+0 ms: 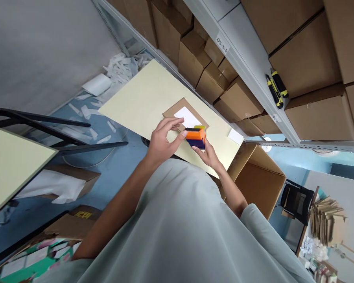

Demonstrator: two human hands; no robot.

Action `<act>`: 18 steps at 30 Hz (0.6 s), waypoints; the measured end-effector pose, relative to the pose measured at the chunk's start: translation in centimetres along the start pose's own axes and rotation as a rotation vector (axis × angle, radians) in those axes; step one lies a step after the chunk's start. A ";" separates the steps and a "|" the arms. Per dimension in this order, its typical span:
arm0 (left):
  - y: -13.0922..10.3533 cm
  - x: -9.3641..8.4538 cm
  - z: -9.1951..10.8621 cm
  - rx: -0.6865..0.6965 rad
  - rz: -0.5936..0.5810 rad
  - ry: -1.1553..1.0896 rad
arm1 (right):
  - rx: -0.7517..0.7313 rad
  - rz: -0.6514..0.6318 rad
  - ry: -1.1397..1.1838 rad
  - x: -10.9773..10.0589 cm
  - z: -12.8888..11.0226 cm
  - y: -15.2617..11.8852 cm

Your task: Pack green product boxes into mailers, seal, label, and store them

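My right hand (209, 154) is closed around a small, chunky orange and dark-blue object (196, 134) with a black strip along its top edge; its exact kind I cannot make out. A bit of yellow-green shows at its far side. My left hand (163, 139) is beside it, fingers stretched and thumb apart, the thumb tip at or touching the object's left end. Just beyond both hands a flat brown cardboard piece (177, 104) lies on the pale yellow table (141, 90), with a white sheet (188, 116) on it.
Shelves with cardboard boxes (194, 55) run along the table's far side. Two yellow-black utility knives (276, 89) rest on the shelf edge. A white card (235, 136) lies at the table's right end, near an open carton (259, 177). Paper scraps (120, 68) litter the floor at left.
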State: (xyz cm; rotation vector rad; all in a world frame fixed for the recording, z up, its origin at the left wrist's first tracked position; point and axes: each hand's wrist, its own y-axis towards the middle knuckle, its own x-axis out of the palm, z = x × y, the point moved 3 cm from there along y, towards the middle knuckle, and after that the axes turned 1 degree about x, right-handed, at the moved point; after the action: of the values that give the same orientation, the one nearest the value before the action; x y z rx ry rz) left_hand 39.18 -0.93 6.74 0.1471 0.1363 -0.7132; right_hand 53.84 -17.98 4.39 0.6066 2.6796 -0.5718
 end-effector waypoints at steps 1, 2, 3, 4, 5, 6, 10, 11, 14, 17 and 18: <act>0.5 -0.3 0.4 0.014 -0.033 0.012 | -0.009 -0.012 -0.045 -0.3 -0.1 -0.2; 0.9 -0.5 0.8 0.025 -0.065 0.018 | -0.021 -0.022 -0.090 -0.7 -0.2 -0.4; 1.1 -0.6 1.0 0.032 -0.092 0.023 | -0.035 -0.031 -0.131 -1.0 -0.2 -0.5; 1.3 -0.6 1.0 0.036 -0.115 0.027 | -0.051 -0.041 -0.165 -1.3 -0.2 -0.7; 1.4 -0.6 1.0 0.035 -0.135 0.030 | -0.065 -0.051 -0.193 -1.5 -0.2 -0.8; 1.5 -0.6 0.8 0.032 -0.152 0.033 | -0.076 -0.063 -0.217 -1.7 -0.1 -0.9; 1.2 -0.2 -0.2 0.017 -0.203 0.040 | -0.104 -0.112 -0.300 -2.2 0.2 -1.3; 1.0 -0.1 -0.5 0.015 -0.202 0.042 | -0.110 -0.125 -0.319 -2.3 0.4 -1.4; -0.3 0.3 -1.8 0.008 -0.158 0.037 | -0.111 -0.167 -0.365 -2.2 1.3 -1.8; -2.9 1.5 -4.2 -0.048 -0.071 0.021 | -0.061 -0.208 -0.400 -1.8 3.1 -2.7; -3.9 2.0 -5.2 -0.077 -0.045 0.011 | -0.038 -0.228 -0.413 -1.7 3.9 -3.1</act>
State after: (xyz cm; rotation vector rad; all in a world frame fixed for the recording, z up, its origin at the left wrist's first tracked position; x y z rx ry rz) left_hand 37.69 -4.18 0.95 0.0742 0.1776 -0.7511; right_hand 54.75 -22.84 2.70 0.1480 2.3702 -0.6253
